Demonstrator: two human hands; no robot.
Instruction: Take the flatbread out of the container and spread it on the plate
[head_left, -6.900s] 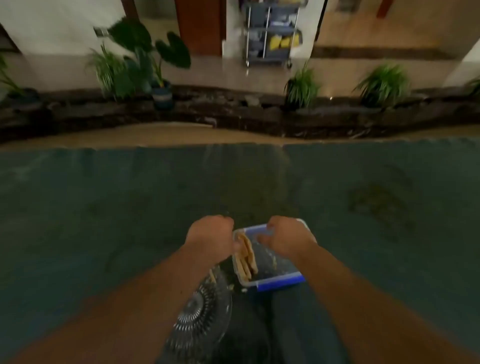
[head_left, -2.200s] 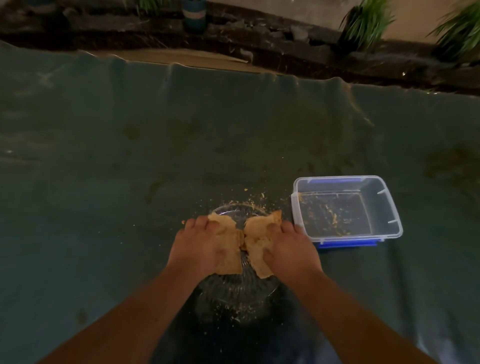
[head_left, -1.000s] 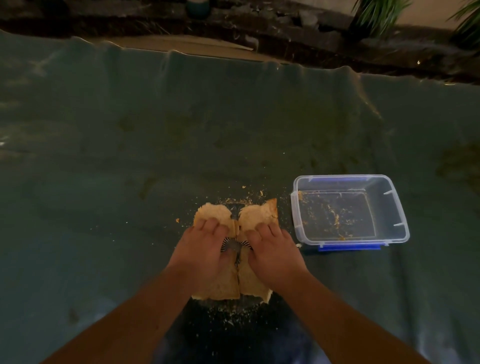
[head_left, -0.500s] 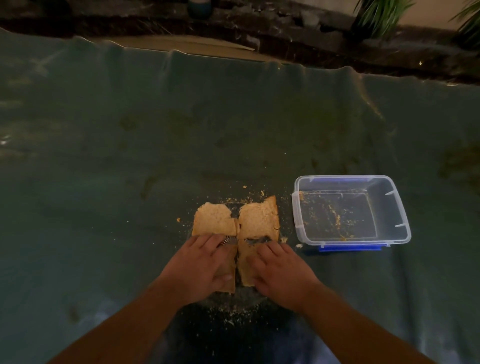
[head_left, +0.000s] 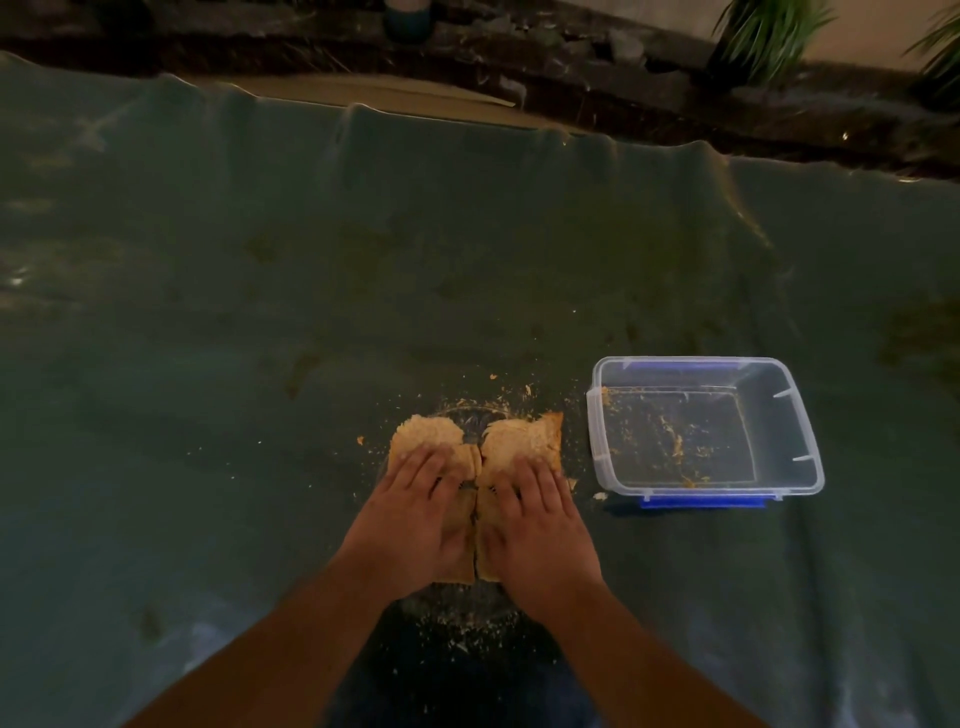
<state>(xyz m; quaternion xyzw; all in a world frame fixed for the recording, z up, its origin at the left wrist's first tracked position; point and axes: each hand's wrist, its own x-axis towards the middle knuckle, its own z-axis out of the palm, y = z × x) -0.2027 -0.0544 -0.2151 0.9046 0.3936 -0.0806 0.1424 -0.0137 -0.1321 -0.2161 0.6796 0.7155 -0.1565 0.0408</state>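
Observation:
The tan flatbread lies in two torn halves on a clear glass plate (head_left: 467, 613): a left half (head_left: 427, 437) and a right half (head_left: 524, 436). My left hand (head_left: 415, 519) lies flat, palm down, on the left half with fingers spread. My right hand (head_left: 535, 525) presses flat on the right half the same way. The hands hide most of the bread and plate. The clear plastic container (head_left: 789, 415) with blue clips stands to the right, holding only crumbs.
A dark green cloth (head_left: 260, 312) covers the table, and crumbs (head_left: 498, 384) are scattered around the plate. Past the cloth's far edge runs a dark stone border (head_left: 571, 57) with potted plants (head_left: 763, 36).
Since the oldest frame the flatbread went from the container to the plate. In the last second both hands slid toward me, then forward again over the two halves.

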